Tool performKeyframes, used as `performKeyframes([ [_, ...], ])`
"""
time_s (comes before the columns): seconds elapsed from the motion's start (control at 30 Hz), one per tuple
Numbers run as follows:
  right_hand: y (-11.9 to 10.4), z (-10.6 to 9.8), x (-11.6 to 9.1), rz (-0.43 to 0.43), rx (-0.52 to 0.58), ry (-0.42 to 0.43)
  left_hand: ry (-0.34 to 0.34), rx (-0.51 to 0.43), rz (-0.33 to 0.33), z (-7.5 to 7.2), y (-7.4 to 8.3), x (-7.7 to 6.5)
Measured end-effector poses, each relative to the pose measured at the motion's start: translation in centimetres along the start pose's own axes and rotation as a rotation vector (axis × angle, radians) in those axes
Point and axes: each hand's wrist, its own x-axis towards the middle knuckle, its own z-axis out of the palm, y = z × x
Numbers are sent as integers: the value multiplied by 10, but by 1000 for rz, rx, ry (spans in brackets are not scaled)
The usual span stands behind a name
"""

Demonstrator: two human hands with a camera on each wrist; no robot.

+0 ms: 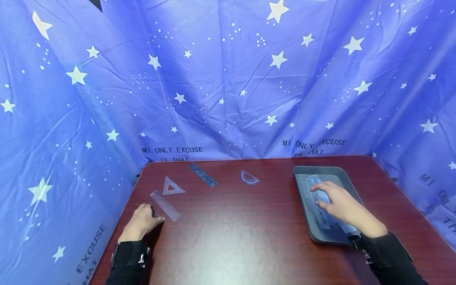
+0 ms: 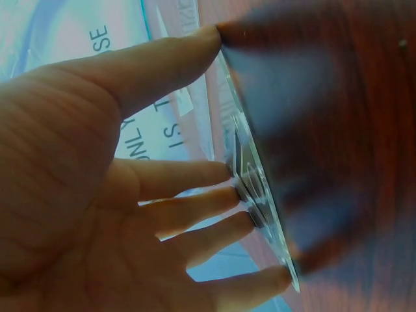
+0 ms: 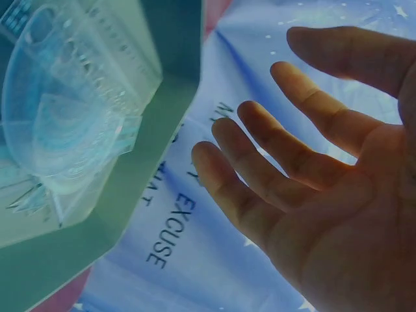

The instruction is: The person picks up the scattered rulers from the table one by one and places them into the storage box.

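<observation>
My left hand point(image 1: 140, 222) rests on the table at the left, beside a clear straight ruler point(image 1: 165, 206). In the left wrist view its thumb and fingers point(image 2: 195, 231) are fairly straight, with the fingertips right at the edge of clear plastic pieces lying flat. Over a grey tray point(image 1: 304, 206) at the right hovers my right hand point(image 1: 343, 206), its fingers spread and nothing in them. Clear rulers point(image 1: 322, 217) lie piled in the tray; the right wrist view also shows a rounded protractor point(image 3: 29, 107) there.
Behind the clear ruler lies a set square point(image 1: 177, 191) with a triangular hole. A bluish ruler point(image 1: 202, 175) and a small protractor point(image 1: 250, 182) lie farther back on the reddish-brown table point(image 1: 235, 221). A blue star-patterned curtain point(image 1: 221, 130) hangs around the table.
</observation>
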Motion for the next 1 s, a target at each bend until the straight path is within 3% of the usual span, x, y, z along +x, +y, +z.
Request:
performKeyframes([
  [0.2, -13, -3, -4, -32, 8, 27, 74, 37, -2, -15, 27, -22],
  [0.4, -31, 1, -9, -50, 40, 24, 29, 56, -41, -34, 54, -44],
  [0.7, -54, 28, -19, -149, 82, 99, 90, 71, -23, -30, 66, -54],
  [1.0, -69, 49, -21, -175, 143, 120, 177, 93, 70, -33, 105, -67],
])
